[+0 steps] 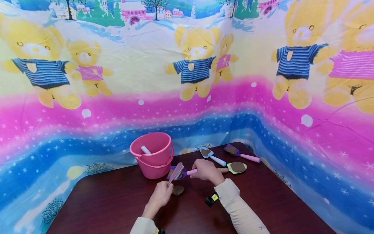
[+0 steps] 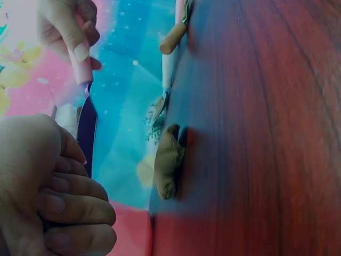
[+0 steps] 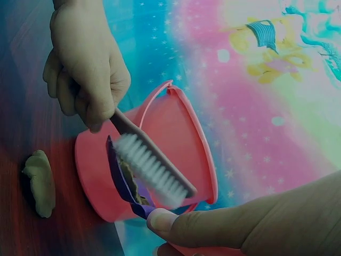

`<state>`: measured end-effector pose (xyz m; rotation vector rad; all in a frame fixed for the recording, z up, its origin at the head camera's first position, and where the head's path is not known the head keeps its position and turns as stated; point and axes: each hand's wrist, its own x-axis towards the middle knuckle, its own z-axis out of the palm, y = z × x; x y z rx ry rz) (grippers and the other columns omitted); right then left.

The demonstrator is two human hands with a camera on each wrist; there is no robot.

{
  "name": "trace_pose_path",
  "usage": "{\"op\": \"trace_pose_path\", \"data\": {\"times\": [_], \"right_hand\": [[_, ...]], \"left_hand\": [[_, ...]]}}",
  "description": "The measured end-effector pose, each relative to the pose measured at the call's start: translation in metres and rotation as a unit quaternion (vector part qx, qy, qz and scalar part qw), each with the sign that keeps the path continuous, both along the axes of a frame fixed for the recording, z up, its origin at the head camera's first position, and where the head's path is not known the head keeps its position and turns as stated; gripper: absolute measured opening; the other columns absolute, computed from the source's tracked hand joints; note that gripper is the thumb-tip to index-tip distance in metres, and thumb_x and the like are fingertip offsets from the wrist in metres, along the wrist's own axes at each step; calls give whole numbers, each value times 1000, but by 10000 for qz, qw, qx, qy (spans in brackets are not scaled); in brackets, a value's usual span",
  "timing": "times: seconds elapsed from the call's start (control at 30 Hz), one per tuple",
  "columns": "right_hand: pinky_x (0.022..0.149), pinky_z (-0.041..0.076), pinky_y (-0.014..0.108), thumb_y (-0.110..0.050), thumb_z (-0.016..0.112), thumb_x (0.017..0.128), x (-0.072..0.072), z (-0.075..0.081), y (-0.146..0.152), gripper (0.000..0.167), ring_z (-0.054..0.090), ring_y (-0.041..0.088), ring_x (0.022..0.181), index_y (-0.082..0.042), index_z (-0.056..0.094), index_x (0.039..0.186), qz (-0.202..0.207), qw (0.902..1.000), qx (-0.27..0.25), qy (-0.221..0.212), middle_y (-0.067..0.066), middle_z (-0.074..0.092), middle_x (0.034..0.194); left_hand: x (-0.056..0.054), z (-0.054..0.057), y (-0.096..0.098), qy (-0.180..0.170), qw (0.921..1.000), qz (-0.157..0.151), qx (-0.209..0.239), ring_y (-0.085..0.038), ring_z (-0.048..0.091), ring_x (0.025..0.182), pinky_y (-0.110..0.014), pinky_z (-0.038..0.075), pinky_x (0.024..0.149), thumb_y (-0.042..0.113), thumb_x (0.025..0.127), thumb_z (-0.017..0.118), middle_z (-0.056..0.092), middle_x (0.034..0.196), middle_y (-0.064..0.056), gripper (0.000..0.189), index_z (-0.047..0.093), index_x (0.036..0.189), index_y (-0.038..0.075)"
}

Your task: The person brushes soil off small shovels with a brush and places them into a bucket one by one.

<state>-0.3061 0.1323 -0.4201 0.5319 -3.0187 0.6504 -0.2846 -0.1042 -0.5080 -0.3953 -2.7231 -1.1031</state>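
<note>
My left hand [image 1: 160, 194] grips the handle of a pink brush [image 3: 165, 165] with white bristles. In the right wrist view the bristles lie over the purple blade of a small toy shovel [image 3: 121, 178], overlapping a brown clay-like lump in it. My right hand [image 1: 205, 170] holds that shovel by its pink handle, thumb on top, above the table beside the bucket. On the table below sits a separate brown lump [image 1: 177, 190], also visible in the left wrist view, where the curled left fingers hide the brush.
A pink bucket [image 1: 155, 170] with a white handle [image 1: 145, 149] poking up inside stands at the back. To the right lie a light-blue shovel [image 1: 217, 160], a green one with a wooden handle [image 1: 232, 167] and another purple one [image 1: 249, 158], each bearing brown material. A printed curtain [image 1: 131, 74] borders the table.
</note>
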Motion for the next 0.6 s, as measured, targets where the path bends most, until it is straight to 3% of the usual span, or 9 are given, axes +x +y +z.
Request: {"op": "trace_pose_path", "data": {"times": [0.3,0.6], "right_hand": [[60,43,35,-30,82,85,1,2,4,16,54,15,63,-20,75,74,54,9999,-47,-150,-5,66,67],[61,44,35,-34,83,83,0,-3,-1,18,54,15,62,-22,74,73,-26,10000,-58,-46,-8,62,65]], "left_hand": [[-2,-3,-12,-92,9995,309,38,-8,32,45,-24,28,43,11,96,49,33,52,7,37,43,60,15],[3,8,1,-40,9998,-37,180,-7,33,46,-23,27,42,10,96,49,36,53,8,35,44,61,15]]}}
